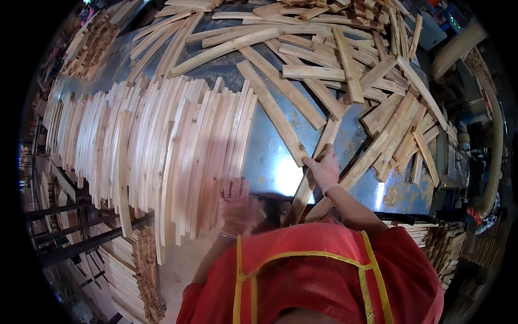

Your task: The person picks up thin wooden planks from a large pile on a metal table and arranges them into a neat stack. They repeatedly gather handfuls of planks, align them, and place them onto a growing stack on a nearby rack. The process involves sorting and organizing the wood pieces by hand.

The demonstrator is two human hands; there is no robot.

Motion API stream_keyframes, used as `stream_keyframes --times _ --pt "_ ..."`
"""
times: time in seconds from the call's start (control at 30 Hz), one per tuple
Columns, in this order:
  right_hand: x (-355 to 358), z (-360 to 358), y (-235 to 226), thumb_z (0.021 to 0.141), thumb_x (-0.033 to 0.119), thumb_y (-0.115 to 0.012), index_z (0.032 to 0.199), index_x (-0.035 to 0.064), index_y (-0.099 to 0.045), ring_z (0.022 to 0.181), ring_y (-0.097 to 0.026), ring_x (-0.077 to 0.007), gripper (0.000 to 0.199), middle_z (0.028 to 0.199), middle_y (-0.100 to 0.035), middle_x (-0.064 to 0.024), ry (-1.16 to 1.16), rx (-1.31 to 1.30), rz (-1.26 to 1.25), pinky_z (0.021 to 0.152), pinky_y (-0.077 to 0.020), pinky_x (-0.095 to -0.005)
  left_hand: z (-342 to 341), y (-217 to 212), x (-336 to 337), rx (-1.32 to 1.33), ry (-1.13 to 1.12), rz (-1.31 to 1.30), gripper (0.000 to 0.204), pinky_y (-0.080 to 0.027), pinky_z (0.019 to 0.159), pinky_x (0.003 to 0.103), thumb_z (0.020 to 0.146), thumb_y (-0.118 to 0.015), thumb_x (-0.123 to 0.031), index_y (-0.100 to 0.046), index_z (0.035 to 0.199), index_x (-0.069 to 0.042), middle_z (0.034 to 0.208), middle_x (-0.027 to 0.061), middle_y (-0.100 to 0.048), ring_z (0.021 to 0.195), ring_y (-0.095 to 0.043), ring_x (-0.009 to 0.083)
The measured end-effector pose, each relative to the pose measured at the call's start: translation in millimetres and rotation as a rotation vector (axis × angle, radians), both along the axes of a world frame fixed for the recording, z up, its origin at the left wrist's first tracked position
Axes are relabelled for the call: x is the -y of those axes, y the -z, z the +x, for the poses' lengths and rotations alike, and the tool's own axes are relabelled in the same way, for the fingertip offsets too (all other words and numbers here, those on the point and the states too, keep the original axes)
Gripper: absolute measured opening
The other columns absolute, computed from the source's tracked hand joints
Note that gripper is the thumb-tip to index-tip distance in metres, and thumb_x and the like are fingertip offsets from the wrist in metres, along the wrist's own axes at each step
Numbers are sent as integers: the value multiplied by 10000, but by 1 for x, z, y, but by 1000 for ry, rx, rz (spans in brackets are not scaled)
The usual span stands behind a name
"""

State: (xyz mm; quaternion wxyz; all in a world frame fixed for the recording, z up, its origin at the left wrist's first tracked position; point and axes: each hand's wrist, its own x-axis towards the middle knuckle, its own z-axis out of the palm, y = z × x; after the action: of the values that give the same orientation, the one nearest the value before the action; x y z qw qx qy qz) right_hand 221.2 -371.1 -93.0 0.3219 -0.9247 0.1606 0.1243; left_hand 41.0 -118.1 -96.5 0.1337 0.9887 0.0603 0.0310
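Note:
My right hand (325, 168) grips a long wooden strip (304, 195) that slants across the table's near edge, its fingers wrapped over the wood. The lower end of another slanting strip (271, 112) touches the fingertips of this hand. My left hand (236, 208), slightly blurred, rests by the right end of a long row of wooden strips (181, 156) set side by side. Its fingers are stretched out against the near ends of the last strips, and nothing shows in its grasp.
Loose strips lie in a jumbled heap (345, 54) across the far and right parts of the metal table (270, 156). At far left stands a stack of wood (91, 46). Dark metal bars (91, 235) and more stacked strips (132, 275) sit lower left. A ribbed hose (495, 156) hangs at right.

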Motion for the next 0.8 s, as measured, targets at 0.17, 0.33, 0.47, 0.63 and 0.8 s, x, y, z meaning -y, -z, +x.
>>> stream_keyframes --times 0.17,0.33,0.47,0.63,0.8 --pt "13 35 26 760 103 -825 1633 14 -335 945 -701 -343 1005 1039 -704 -197 146 90 272 892 -572 -414 19 -19 15 30 146 -103 683 -402 1139 551 808 -790 -337 -607 1394 -39 1446 183 -565 1369 -504 409" --pt "47 22 8 883 30 -641 1564 23 -471 921 -674 -239 702 1054 -670 -155 172 35 369 840 -560 -355 38 -33 28 35 268 -223 690 -424 1111 540 829 -792 -328 -577 1409 -21 1378 179 -583 1316 -539 407" --pt "21 64 -20 909 152 -679 1420 41 -585 1130 -663 -368 532 1213 -674 -209 -420 586 -75 985 -537 -452 44 -25 69 -136 321 -214 767 -456 1024 523 825 -813 -443 -562 1427 -39 1321 167 -599 1236 -574 376" --pt "11 188 10 844 190 -743 1356 77 -599 1216 -638 -428 544 1283 -658 -248 -550 738 -479 1034 -531 -499 66 -18 115 -131 439 -4 792 -453 967 489 778 -834 -485 -592 1408 -70 1194 137 -622 1139 -583 325" --pt "37 247 -13 778 196 -747 1427 49 -568 1095 -715 -441 689 1183 -731 -272 -630 196 -288 952 -579 -488 67 -32 78 -427 385 -281 754 -546 950 483 822 -802 -234 -528 1492 -23 1230 191 -607 1093 -660 356"
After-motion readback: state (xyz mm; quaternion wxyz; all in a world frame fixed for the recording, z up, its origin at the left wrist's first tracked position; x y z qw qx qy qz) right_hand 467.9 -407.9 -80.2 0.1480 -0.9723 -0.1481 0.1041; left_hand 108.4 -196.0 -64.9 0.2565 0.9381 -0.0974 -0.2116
